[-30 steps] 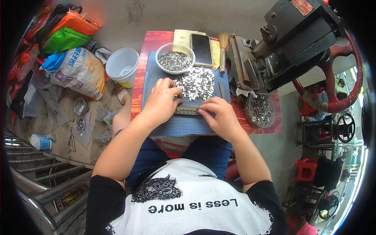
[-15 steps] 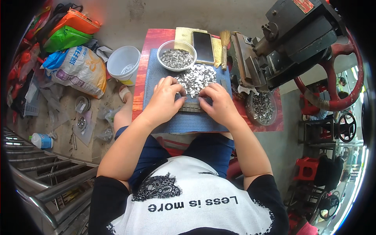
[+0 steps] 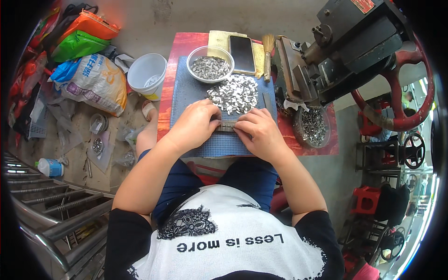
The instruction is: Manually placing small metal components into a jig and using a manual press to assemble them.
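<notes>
Concrete floor [image 3: 140, 30] surrounds a red table [image 3: 166, 109] bearing a blue mat [image 3: 182, 86]; clock directions are taken from the bar [image 3: 227, 126] at the mat's near part, twelve being the top of the view. From left to right: a metal railing [image 3: 65, 238] at eight o'clock; a bottle [image 3: 50, 168] between eight and nine; a sack [image 3: 93, 86] between nine and ten; a bucket [image 3: 148, 77] at ten.

Left hand [image 3: 197, 125]: at nine o'clock, fingers curled, thumb and forefinger at the bar's left end. At this scale one cannot tell whether they clamp it or merely rest there.

Bar: grooved, its long axis running nine to three, lying between the two sets of fingertips, at three o'clock from the left ones and nine from the right. Neither hand is clearly nearer, each being at one end.

Beyond it: a bowl [image 3: 210, 68] of metal bits between eleven and twelve; a pile [image 3: 233, 94] of small pieces at twelve; a phone [image 3: 241, 54] just past twelve.

Right hand [image 3: 260, 132]: at three o'clock, thumb and forefinger clamped on the bar's right end.

Farther right: a brush [image 3: 267, 53] at one, a press [image 3: 359, 51] at two, a tub [image 3: 312, 127] of metal bits at three.
</notes>
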The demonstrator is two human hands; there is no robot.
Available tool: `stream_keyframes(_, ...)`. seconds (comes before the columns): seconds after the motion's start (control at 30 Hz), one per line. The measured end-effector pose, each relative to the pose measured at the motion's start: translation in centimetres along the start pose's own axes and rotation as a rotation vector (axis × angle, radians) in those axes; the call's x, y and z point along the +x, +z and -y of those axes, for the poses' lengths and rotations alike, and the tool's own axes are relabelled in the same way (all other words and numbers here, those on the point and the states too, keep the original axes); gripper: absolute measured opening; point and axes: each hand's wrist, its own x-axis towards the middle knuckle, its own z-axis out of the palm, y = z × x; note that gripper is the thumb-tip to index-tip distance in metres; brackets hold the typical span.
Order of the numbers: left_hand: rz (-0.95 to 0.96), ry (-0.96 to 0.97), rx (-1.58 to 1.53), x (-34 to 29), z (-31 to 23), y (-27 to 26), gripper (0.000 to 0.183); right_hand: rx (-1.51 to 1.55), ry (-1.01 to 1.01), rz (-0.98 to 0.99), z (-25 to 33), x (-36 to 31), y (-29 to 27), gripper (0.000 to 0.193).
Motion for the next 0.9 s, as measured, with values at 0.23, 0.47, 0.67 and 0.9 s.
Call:
stream_keyframes(0.23,0.028,-0.013,0.036,-0.1,0.0,0.1,0.011,-0.024,0.058,-0.060,-1.9,2.7,1.7,0.012)
stream_keyframes(0.47,-0.001,-0.007,0.021,-0.2,0.3,0.5,0.009,-0.003,0.078,0.001,-2.0,3.1,1.3,0.011)
stream_keyframes(0.67,0.026,-0.046,-0.009,-0.1,0.1,-0.3,0.012,0.259,0.161,0.093,-1.0,1.8,0.3,0.012)
stream_keyframes(0.9,0.067,-0.102,-0.045,0.4,-0.3,-0.4,0.013,0.246,0.234,0.054,0.2,1.0,1.0,0.011)
